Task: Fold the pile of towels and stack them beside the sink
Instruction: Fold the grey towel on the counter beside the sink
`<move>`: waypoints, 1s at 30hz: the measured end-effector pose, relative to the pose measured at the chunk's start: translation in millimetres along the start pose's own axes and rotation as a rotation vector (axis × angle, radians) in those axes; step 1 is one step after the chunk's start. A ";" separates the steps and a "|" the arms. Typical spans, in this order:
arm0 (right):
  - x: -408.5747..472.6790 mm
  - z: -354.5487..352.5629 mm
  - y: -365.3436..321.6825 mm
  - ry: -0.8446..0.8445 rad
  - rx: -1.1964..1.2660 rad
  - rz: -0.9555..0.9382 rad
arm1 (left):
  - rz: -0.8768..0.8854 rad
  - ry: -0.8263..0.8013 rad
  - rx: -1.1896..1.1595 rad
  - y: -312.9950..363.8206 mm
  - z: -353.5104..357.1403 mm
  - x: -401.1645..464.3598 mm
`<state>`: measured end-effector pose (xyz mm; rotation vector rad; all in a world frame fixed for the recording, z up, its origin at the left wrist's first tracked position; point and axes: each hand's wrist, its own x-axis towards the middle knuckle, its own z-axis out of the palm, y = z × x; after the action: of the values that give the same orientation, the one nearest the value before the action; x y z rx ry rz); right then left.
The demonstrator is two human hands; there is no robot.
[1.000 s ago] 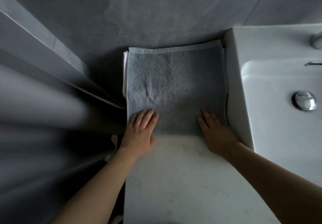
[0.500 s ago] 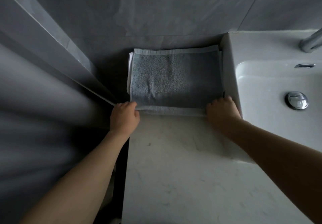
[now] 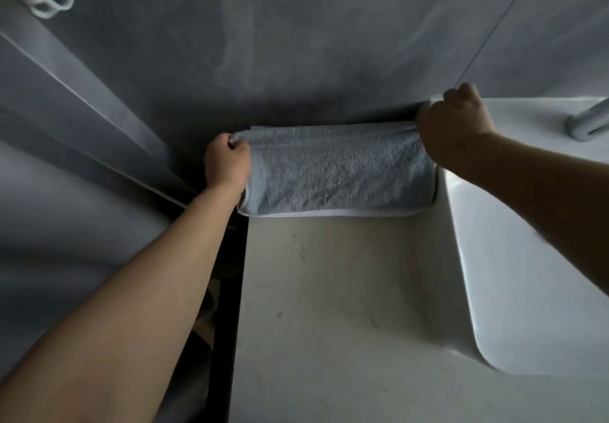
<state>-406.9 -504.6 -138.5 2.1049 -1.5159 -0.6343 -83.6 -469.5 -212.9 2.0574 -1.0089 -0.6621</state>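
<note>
**Fingers closed on both far corners of a grey towel, fold in progress**

Fingers (image 3: 232, 141) of the left hand (image 3: 226, 164): curled shut, pinching the towel's far left corner. Fingers (image 3: 461, 93) of the right hand (image 3: 456, 126): curled shut on the far right corner, bunched against the wall.

Grey terry towel (image 3: 339, 169): on the table (image 3: 329, 307), at its back, between the wall and the open surface, just beside the sink (image 3: 494, 274) on the sink's left. Near edge rounded into a fold; a white hem or a paler layer shows under it, which of the two cannot be told. Whether other folded towels lie beneath is not visible.

Step in hand, as judged: bringing the doubled half over to the back edge and setting it down square.

Handling notes:
- Hold both corners level and taut so the top layer lands without a diagonal crease.
- Line the carried edge up with the edge below before letting go; the right corner looks higher and further back than the left and should be evened.
- Release both corners together, then flatten from the fold outward with open palms.
- Keep the right side clear of the sink rim so the stack sits flat.

Surroundings: grey tiled wall (image 3: 329, 43); tap (image 3: 590, 122) at far right.
</note>
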 end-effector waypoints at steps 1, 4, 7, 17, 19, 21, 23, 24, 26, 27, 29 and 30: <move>7.8 1.0 2.6 0.005 0.004 -0.005 | -0.004 0.000 -0.008 2.3 4.3 8.5; 27.2 7.8 4.7 -0.032 -0.004 -0.038 | 0.082 0.001 0.144 3.8 14.8 28.2; 37.7 19.9 -0.4 -0.081 0.013 -0.081 | 0.137 -0.009 0.226 1.0 25.7 38.9; 50.9 29.4 -19.8 -0.138 0.095 -0.044 | 0.104 -0.008 0.308 -9.3 46.9 42.7; 48.9 32.3 -23.2 -0.071 0.214 0.010 | 0.224 0.073 0.366 -5.0 44.4 36.9; 41.6 31.3 -31.8 -0.022 0.365 0.059 | 0.444 0.160 0.534 -2.6 44.9 24.3; 30.7 29.1 -50.1 0.041 0.467 0.016 | 0.682 0.112 0.581 -0.9 50.7 9.4; 25.5 29.4 -62.4 0.058 0.522 -0.032 | 0.779 0.011 0.579 -0.9 55.7 3.3; 21.0 30.4 -87.7 0.061 0.636 -0.085 | 0.840 -0.253 0.632 -2.5 67.6 -5.9; 21.4 32.5 -98.5 0.046 0.695 -0.076 | 0.818 -0.359 0.689 -4.8 73.4 -8.5; 25.3 43.4 -114.5 -0.024 0.781 -0.008 | 0.720 -0.457 0.768 -13.8 83.4 -9.7; 26.3 52.5 -119.0 -0.058 0.803 0.036 | 0.681 -0.476 0.794 -19.9 85.8 -9.9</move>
<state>-343.7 -501.6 -255.1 2.6130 -2.0709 -0.0484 -140.7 -486.5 -278.5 1.9646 -2.4081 -0.4089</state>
